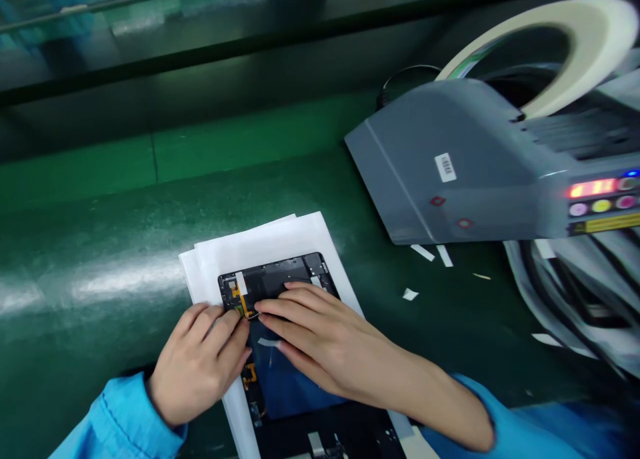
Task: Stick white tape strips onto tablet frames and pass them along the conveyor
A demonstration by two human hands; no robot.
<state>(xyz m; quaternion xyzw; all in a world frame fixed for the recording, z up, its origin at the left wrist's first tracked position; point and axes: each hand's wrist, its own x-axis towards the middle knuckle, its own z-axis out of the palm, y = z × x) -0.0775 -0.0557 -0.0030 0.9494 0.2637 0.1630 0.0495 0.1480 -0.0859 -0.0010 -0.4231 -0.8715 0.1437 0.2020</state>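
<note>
- tablet frame (277,276), black, lies on a stack of white paper sheets (260,242) toward the near side of the table (100,246), with blue film (295,379) across its lower part and a gold flex ribbon (243,304) along its left side.
- risk: the ribbon looks thin, so a sharp tug or a hard fingertip press could crease or tear it.
- risk: the loose sheets could slide on the glossy table and shift the frame under both hands.
- left hand (197,359): fingers (227,322) curled close together, tips at the ribbon by the frame's left edge; whether they pinch it is hidden.
- right hand (305,332): fingers (300,299) loosely parted, lying across the frame, tips beside the ribbon, gripping nothing.
- clear tape strip (269,342) sits on the blue film, just under the right hand.
- grey tape dispenser (450,172) stands off to the right, carrying a cream tape roll (540,46); cut paper scraps (410,294) lie on the table between it and the sheets.
</note>
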